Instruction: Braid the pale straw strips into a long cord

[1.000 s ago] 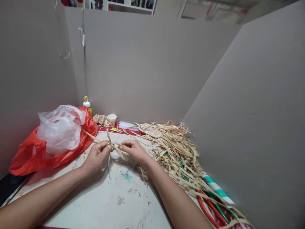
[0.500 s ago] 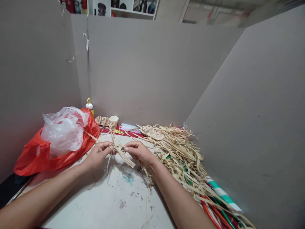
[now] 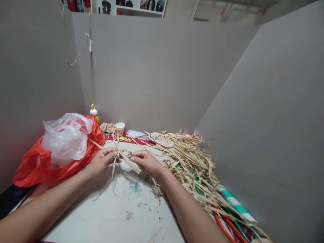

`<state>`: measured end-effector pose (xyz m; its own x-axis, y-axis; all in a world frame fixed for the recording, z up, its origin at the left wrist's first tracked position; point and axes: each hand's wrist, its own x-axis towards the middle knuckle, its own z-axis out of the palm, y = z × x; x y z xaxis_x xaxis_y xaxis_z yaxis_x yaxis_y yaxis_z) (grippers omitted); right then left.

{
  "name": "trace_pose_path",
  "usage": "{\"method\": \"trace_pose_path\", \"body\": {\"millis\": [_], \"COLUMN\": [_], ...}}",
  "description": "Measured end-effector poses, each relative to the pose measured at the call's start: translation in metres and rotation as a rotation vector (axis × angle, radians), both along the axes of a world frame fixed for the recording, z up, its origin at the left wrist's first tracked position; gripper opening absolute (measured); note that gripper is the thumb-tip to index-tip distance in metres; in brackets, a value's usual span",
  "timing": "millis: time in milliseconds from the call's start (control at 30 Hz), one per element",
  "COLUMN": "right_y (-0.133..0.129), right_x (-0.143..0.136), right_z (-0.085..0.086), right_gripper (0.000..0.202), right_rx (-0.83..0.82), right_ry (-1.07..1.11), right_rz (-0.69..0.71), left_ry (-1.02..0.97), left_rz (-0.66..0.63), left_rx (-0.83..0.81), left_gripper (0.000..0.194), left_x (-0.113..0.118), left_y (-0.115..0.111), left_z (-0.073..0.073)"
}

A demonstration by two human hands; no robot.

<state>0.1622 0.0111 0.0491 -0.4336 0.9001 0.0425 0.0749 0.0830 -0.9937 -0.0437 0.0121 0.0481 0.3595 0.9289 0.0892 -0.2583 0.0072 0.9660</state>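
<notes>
My left hand (image 3: 103, 161) pinches a bundle of pale straw strips (image 3: 128, 162) between thumb and fingers, above the stained white board (image 3: 113, 216). Facing it, my right hand (image 3: 146, 162) is closed on the other end of a short twisted part of the same straw. A wide flat strip slants down between the hands, and thinner ends hang below my left fingers. A braided length stands up from the bundle towards the paper cup (image 3: 120, 129). Beneath my right wrist, a loose straw tangle (image 3: 157, 189) lies on the board.
A large straw pile (image 3: 189, 155) with a woven oval piece (image 3: 161, 139) covers the right side. Red and white plastic bags (image 3: 65, 138) fill the left. Behind are a woven piece (image 3: 108, 127) and a yellow-white bottle (image 3: 94, 112). A green-striped roll (image 3: 236, 204) lies at right. Grey panels enclose the table.
The view has shifted slightly. Both hands keep their hold on the straw, and the left fingers have turned a little, with the thin ends now hanging closer together.
</notes>
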Motion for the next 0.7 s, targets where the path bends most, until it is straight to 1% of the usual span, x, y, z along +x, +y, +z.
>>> {"method": "trace_pose_path", "body": {"millis": [67,167,267,333,400,467,600,700], "right_y": [0.001,0.003,0.004,0.006,0.009,0.014,0.024,0.027], "right_x": [0.002,0.006,0.009,0.010,0.014,0.022,0.055,0.081], "right_z": [-0.001,-0.003,-0.004,-0.004,-0.004,-0.001,0.011,0.024], "right_gripper": [0.031,0.032,0.030,0.027,0.025,0.023,0.022,0.024], "right_rx": [-0.002,-0.025,-0.065,-0.084,-0.086,-0.070,0.008,0.062], "right_ry": [0.007,0.021,0.032,0.057,0.109,0.181,0.354,0.456], "right_rz": [0.012,0.058,0.089,0.061,-0.017,-0.135,-0.407,-0.531], "left_ry": [-0.016,-0.093,-0.148,-0.154,-0.162,-0.179,-0.140,-0.038], "left_rz": [0.027,0.063,0.076,0.101,0.161,0.249,0.387,0.430], "left_rx": [0.016,-0.008,-0.071,-0.106,-0.116,-0.094,-0.009,0.020], "left_gripper": [0.016,0.016,0.025,0.028,0.023,0.017,0.018,0.020], "left_x": [0.000,-0.001,-0.004,-0.007,-0.011,-0.015,-0.023,-0.025], "left_y": [0.000,0.001,0.004,0.008,0.013,0.020,0.037,0.044], "left_z": [0.002,0.005,0.010,0.011,0.009,0.005,-0.009,-0.020]}}
